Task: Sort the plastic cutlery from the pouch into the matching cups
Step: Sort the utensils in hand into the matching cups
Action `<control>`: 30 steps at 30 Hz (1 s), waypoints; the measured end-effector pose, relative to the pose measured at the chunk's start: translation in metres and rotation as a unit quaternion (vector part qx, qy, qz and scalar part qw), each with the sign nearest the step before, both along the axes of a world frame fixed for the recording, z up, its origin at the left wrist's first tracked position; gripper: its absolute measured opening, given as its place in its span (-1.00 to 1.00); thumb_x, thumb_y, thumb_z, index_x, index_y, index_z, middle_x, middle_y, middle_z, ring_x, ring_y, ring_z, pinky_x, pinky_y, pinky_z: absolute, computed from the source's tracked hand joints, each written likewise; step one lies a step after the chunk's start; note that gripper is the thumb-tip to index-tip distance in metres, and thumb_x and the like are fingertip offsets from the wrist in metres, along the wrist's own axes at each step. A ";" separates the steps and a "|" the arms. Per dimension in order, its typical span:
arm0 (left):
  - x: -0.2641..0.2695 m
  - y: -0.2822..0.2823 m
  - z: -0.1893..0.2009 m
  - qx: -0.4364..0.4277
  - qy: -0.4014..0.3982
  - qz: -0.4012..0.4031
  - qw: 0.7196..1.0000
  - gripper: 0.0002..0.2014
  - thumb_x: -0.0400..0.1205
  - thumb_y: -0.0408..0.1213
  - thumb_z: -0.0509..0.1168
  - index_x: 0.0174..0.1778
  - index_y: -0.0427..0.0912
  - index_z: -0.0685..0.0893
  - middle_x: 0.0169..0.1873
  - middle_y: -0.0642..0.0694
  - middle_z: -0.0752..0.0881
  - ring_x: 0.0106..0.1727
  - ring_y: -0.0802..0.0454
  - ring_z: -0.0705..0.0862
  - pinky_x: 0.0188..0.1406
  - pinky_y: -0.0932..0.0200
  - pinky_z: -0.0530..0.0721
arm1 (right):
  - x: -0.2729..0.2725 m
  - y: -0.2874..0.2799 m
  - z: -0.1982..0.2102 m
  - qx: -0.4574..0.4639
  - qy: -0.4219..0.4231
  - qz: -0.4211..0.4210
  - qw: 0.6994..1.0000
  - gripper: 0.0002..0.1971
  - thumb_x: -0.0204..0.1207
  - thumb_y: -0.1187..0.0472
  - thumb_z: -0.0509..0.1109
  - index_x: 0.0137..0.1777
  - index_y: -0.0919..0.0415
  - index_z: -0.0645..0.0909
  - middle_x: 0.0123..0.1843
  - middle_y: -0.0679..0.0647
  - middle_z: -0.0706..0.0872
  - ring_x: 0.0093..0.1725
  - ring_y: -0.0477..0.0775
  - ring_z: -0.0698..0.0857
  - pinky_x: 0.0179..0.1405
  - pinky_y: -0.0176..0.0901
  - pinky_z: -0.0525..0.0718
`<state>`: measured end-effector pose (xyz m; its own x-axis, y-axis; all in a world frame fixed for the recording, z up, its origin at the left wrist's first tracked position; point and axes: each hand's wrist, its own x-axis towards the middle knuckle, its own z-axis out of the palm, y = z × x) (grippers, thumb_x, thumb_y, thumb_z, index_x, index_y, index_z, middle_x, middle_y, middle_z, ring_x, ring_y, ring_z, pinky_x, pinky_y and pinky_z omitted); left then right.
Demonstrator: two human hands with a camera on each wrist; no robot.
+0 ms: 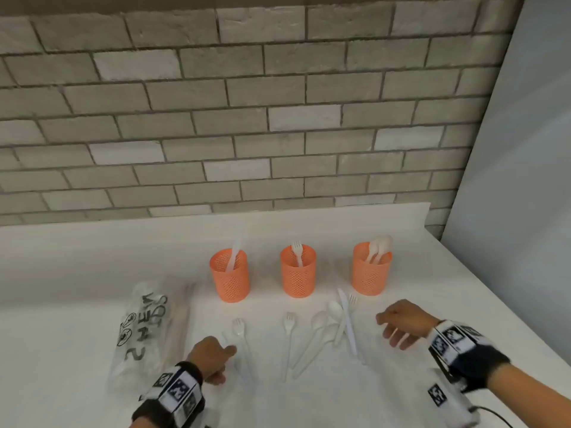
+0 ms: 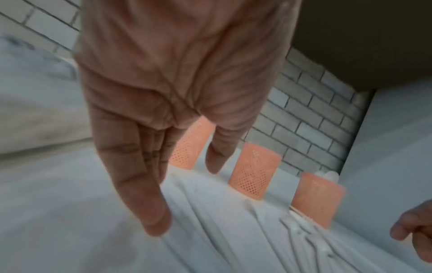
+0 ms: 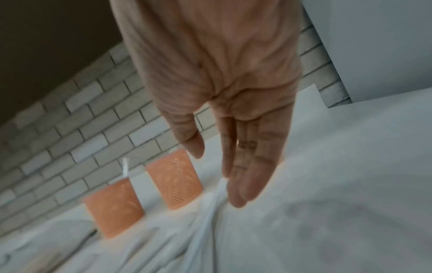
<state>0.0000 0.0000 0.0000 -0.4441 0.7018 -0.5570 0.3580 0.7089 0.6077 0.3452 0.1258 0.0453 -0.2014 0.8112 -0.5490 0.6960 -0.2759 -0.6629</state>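
Three orange mesh cups stand in a row on the white counter: the left cup [image 1: 230,274] holds a knife, the middle cup [image 1: 298,271] a fork, the right cup [image 1: 370,268] spoons. In front of them lie loose white pieces: two forks [image 1: 239,327] [image 1: 289,322], spoons [image 1: 326,319], a knife [image 1: 347,322] and another fork [image 1: 352,299]. The clear pouch [image 1: 145,332] lies at the left. My left hand [image 1: 213,355] hovers by the leftmost fork, fingers straight and holding nothing. My right hand [image 1: 400,322] hovers right of the knife, also with nothing in it.
A brick wall [image 1: 278,118] rises behind the counter's raised back edge [image 1: 309,211]. A pale panel [image 1: 525,180] closes off the right side, and the counter edge runs diagonally below it. Bare counter [image 1: 77,273] lies behind and left of the pouch.
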 end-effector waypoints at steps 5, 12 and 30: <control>0.003 0.018 -0.017 -0.027 0.070 0.014 0.997 -0.62 0.56 -0.11 0.30 0.09 -0.37 0.52 0.00 -0.25 0.68 -0.07 -0.21 0.73 -0.04 0.03 0.77 | -0.025 0.019 -0.021 0.015 -0.072 -0.056 0.996 -0.61 0.59 0.10 0.30 0.22 0.42 0.42 -0.19 0.19 0.60 -0.38 0.09 0.65 -0.37 -0.06 0.71; 0.016 0.037 -0.031 -0.075 0.192 -0.037 0.978 -0.53 0.57 -0.18 0.25 0.34 -0.36 0.45 0.30 -0.25 0.54 0.32 -0.15 0.59 0.27 0.04 0.65 | -0.052 0.016 -0.044 0.033 -0.125 -0.013 0.991 -0.33 0.44 -0.13 0.42 0.36 0.36 0.36 0.06 0.20 0.61 -0.31 0.11 0.64 -0.33 -0.13 0.65; 0.124 0.074 -0.023 -0.030 0.249 -0.227 0.941 -0.04 0.28 0.40 0.35 0.43 -0.22 0.33 0.38 -0.15 0.35 0.39 -0.13 0.48 0.33 0.02 0.50 | -0.045 0.019 -0.051 0.001 -0.162 0.064 0.985 -0.76 0.39 0.26 0.46 -0.09 0.45 0.57 -0.22 0.29 0.74 -0.08 0.31 0.79 0.00 0.12 0.78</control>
<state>0.1236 0.0737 -0.0235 -0.3229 0.8560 -0.4038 0.8623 0.4419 0.2473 0.2999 0.1446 -0.0057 -0.1167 0.7910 -0.6006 0.9005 -0.1709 -0.4000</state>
